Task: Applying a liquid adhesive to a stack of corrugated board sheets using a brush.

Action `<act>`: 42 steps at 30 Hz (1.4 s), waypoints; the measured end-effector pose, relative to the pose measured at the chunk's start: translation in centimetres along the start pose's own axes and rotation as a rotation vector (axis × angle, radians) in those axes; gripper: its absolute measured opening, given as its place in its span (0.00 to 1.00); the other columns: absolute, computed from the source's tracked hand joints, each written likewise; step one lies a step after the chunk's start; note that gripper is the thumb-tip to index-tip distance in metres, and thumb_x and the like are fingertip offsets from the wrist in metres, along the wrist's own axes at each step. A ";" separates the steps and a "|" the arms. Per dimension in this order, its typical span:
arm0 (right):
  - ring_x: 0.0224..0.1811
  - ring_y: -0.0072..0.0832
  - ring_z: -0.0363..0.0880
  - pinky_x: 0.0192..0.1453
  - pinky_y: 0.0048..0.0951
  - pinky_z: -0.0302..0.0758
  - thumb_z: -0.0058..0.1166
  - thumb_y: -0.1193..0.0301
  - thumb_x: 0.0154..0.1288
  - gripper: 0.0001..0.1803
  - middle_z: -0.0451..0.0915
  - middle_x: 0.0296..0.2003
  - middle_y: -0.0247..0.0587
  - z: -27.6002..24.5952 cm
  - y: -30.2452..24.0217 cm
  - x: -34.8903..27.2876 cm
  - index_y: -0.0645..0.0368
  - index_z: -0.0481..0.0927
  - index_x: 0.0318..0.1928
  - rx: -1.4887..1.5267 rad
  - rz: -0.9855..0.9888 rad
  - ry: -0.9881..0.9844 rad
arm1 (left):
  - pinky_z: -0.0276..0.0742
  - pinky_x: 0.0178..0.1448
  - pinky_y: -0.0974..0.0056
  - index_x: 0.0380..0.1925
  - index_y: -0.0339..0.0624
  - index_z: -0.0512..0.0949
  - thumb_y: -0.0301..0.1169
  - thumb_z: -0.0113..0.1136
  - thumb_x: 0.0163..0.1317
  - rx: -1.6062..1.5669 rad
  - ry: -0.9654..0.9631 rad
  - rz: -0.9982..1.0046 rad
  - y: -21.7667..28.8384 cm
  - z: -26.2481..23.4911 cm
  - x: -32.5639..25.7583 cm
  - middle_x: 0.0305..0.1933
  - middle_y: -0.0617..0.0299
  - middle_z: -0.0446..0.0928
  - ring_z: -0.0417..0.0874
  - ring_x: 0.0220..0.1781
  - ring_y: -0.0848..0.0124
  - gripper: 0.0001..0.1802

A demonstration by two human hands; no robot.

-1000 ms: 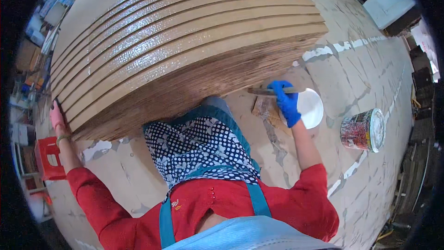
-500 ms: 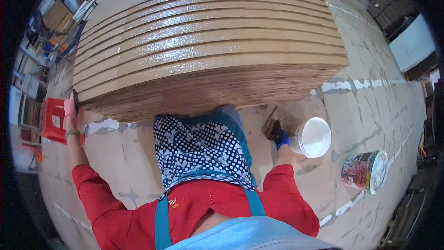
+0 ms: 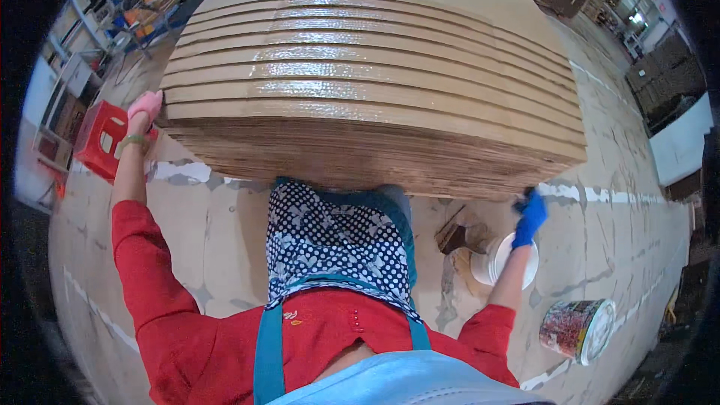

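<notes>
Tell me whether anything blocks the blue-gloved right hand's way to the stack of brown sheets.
Nothing visible does: the right hand is close beside the stack of brown sheets, near its right end; contact is hard to tell. The white bucket shows partly behind the forearm, nearer the person, not between them.

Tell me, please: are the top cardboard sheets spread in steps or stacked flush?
Spread in steps: the top cardboard sheets show separate, roughly parallel edges, with a strip of each sheet visible between.
</notes>
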State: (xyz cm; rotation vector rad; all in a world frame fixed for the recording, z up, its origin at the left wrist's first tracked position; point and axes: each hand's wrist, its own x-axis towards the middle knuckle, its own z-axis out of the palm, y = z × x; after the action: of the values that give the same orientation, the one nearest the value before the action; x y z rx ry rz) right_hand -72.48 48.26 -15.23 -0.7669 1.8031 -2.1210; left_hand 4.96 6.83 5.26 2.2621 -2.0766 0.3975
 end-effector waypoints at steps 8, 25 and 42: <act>0.48 0.59 0.63 0.51 0.44 0.63 0.43 0.48 0.54 0.33 0.66 0.45 0.67 -0.1 -9.0 17.4 0.65 0.67 0.48 -1.584 -0.428 0.885 | 0.64 0.47 0.53 0.35 0.31 0.73 0.48 0.31 0.56 -0.156 -0.119 -0.038 -1.3 -0.2 0.6 0.38 0.38 0.71 0.72 0.45 0.49 0.30; 0.47 0.47 0.68 0.51 0.38 0.64 0.51 0.44 0.45 0.39 0.69 0.45 0.61 0.2 -9.3 16.3 0.66 0.69 0.46 -0.767 -0.041 0.308 | 0.71 0.47 0.65 0.52 0.36 0.60 0.24 0.54 0.50 -1.982 0.229 0.370 -0.8 9.7 -2.0 0.48 0.50 0.68 0.72 0.45 0.69 0.27; 0.24 0.35 0.66 0.28 0.38 0.62 0.46 0.68 0.53 0.13 0.72 0.26 0.50 1.7 -9.2 18.7 0.65 0.63 0.32 -0.407 -0.313 0.511 | 0.69 0.46 0.64 0.45 0.35 0.68 0.36 0.53 0.50 -1.067 0.405 -0.503 4.9 1.4 -0.1 0.43 0.52 0.73 0.74 0.43 0.65 0.23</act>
State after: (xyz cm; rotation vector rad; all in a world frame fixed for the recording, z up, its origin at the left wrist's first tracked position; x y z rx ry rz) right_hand -85.77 39.19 -1.87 -0.6670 2.5892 -2.3282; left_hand 0.32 6.14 3.23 1.6994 -1.0270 -0.2321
